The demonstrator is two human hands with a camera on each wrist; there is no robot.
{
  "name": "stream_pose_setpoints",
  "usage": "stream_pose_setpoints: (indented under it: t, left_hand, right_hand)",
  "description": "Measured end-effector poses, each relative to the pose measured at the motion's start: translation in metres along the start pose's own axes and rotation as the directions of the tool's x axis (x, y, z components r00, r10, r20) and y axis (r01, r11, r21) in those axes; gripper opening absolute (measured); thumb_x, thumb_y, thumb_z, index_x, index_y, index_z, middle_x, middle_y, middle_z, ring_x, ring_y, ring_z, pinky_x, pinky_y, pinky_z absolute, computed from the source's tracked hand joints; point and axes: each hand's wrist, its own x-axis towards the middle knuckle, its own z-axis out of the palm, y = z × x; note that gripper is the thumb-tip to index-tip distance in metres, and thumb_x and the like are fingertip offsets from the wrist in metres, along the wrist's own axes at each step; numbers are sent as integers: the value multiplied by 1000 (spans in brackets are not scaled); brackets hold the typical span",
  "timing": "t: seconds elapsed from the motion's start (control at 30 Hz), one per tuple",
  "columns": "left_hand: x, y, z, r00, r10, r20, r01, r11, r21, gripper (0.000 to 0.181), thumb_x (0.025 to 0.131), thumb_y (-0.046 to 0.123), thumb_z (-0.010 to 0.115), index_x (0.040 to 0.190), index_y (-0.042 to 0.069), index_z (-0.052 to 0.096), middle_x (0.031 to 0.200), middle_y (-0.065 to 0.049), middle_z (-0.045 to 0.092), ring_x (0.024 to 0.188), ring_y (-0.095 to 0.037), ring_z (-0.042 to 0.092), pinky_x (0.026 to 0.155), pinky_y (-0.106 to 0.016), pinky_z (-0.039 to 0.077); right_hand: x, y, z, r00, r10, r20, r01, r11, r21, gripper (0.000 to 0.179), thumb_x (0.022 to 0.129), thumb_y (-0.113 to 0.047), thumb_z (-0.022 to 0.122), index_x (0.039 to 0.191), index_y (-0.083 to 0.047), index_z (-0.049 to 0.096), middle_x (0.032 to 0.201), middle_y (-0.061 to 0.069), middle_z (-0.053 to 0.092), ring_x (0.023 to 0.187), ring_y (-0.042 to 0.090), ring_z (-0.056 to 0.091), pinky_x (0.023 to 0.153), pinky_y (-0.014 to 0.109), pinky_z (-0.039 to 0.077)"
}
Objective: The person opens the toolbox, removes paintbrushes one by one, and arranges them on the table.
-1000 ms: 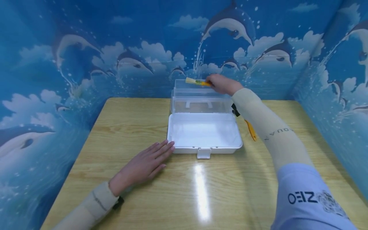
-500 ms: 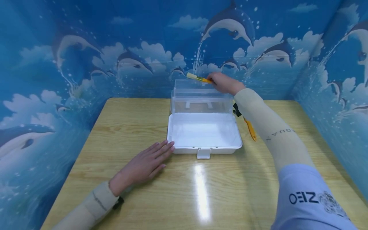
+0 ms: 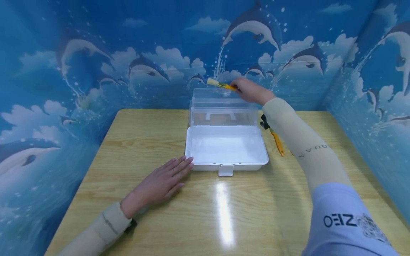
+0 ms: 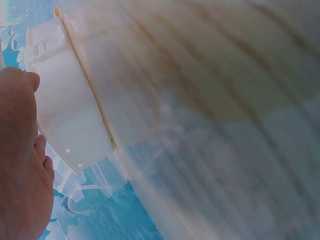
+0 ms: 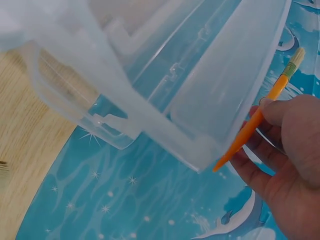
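Note:
In the head view a white plastic box stands open on the wooden table, its translucent lid raised at the back. Flat and with straight fingers, my left hand has its fingertips against the box's front left corner. My right hand holds a paintbrush by its orange handle near the lid's upper right edge, pale bristles pointing left. In the right wrist view the thumb and fingers pinch that handle, beside the lid; whether they touch is unclear.
Another orange-handled brush lies on the table right of the box, partly hidden by my right forearm. A blue dolphin-print sheet hangs behind and at both sides. The box's latch hangs at the front.
My right hand has risen slightly with the paintbrush, whose bristle end now tilts higher. The left hand and the box stay where they were.

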Motion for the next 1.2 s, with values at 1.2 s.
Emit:
stream_pose_setpoints:
  t: [1.2]
  left_hand:
    - [2,4,-3,999,-32,19,32,999,-25,66,109,34,46,164,16,15,172,2,8,158,-19,8,130,-41,15]
  right_hand:
    - [-33,14,4,997,-58,-51,55,997,-60,36,108,-5,45,142,3,53,136,23,55,123,37,54,105,52,50]
